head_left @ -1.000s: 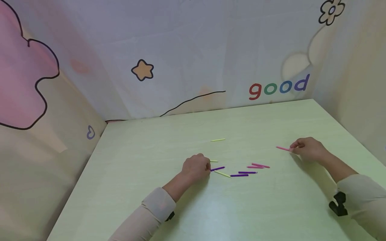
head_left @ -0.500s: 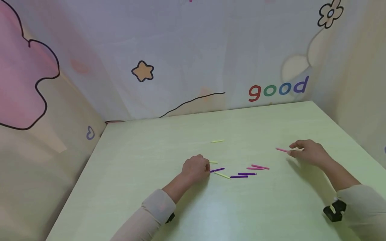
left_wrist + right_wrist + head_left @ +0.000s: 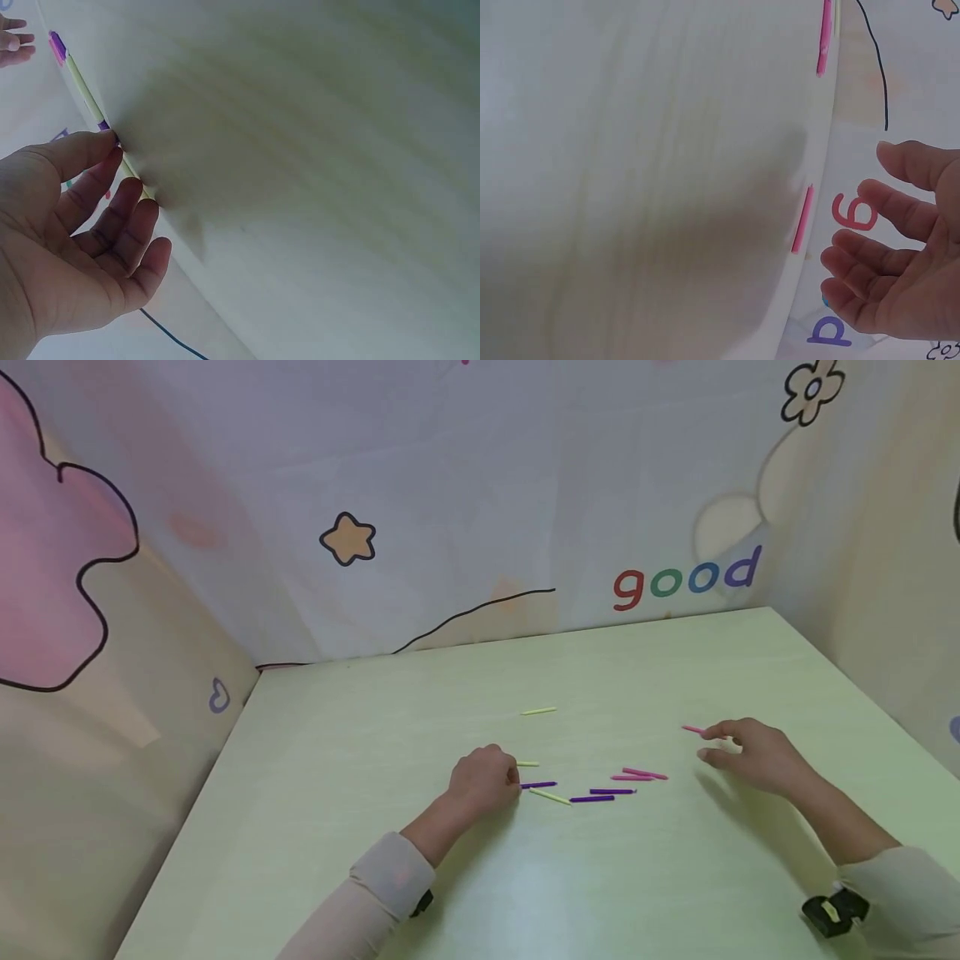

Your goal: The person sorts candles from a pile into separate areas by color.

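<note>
My left hand (image 3: 483, 781) pinches one end of a thin purple stick (image 3: 538, 785) lying on the table. In the left wrist view, thumb and forefinger meet at that stick (image 3: 103, 126), with a yellow stick (image 3: 84, 88) in line beyond it. A yellow stick (image 3: 551, 796) lies just in front of the purple one, and another yellow stick (image 3: 528, 764) pokes out behind the hand. Over at the right, my right hand (image 3: 753, 756) holds nothing, its fingers apart, beside a lone pink stick (image 3: 692, 728). The right wrist view has this pink stick (image 3: 802, 219) lying apart from the fingers.
Two pink sticks (image 3: 641, 774) and two purple sticks (image 3: 602, 795) lie mid-table between the hands. Farther back is a single yellow stick (image 3: 538, 711). A printed cloth wall (image 3: 450, 485) rises behind the pale green table (image 3: 360, 727).
My right hand has let go of the pink stick, spread its fingers and drawn slightly toward me. Under my left hand the purple stick has turned to lie nearly level across the view.
</note>
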Available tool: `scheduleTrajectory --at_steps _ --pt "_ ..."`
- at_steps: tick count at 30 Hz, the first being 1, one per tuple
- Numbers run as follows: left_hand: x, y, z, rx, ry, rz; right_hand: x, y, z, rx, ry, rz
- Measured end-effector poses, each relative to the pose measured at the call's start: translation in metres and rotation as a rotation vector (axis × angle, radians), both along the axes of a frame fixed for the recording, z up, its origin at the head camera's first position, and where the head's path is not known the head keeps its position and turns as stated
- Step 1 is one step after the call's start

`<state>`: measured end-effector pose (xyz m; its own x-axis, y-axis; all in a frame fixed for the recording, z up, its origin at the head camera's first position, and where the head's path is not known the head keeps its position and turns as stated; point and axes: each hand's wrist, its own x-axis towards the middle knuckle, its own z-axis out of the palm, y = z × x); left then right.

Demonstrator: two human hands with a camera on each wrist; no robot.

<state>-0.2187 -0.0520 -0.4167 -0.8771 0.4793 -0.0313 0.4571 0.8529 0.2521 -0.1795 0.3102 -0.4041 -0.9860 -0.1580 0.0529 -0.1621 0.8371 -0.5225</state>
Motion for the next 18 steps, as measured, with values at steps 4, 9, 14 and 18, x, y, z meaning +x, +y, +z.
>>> scheduleTrajectory --at_steps 4,9,14,18 --pt "0.000 0.001 -0.001 -0.008 -0.012 0.008 0.005 -0.005 0.000 -0.019 0.006 0.003" --pt "0.001 0.000 -0.001 -0.006 -0.015 0.010 0.009 -0.011 -0.001 -0.028 0.013 0.005" --pt "0.000 -0.001 -0.001 -0.012 -0.011 0.009 0.013 -0.017 -0.003 -0.051 0.034 0.019" --pt "0.000 -0.001 -0.002 -0.009 0.004 -0.011 0.016 -0.022 -0.004 -0.059 0.054 0.045"
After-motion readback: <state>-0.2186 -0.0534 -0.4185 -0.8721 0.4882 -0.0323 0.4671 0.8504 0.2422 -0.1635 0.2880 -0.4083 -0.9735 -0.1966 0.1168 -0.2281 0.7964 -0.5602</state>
